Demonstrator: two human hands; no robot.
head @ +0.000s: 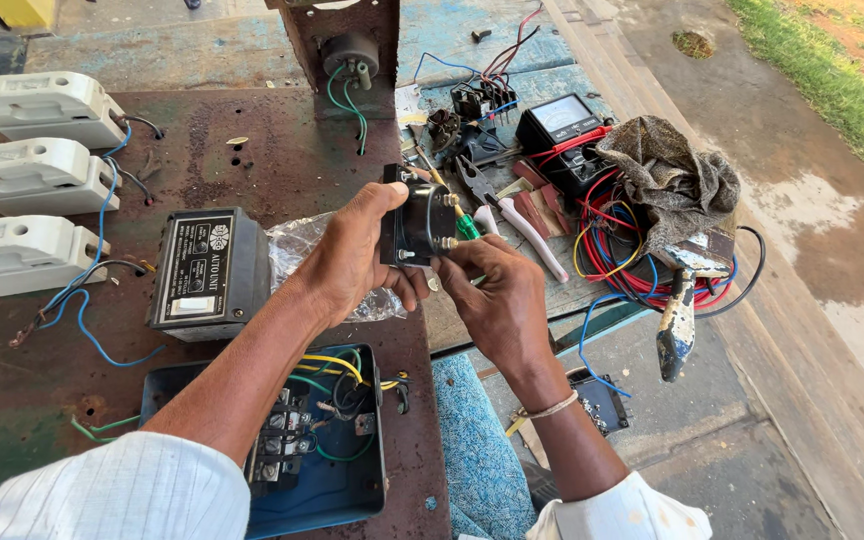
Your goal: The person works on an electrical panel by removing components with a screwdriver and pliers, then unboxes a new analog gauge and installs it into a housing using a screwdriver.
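Steady, your left hand grips the black panel meter while your right hand's fingertips pinch its rear terminal nut, above the rusty bench's right edge.

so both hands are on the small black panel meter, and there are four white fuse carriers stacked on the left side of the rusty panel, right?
Not quite. The head view shows three white fuse carriers on the left of the rusty panel, not four. The rest holds: the left hand and right hand are both on the small black panel meter.
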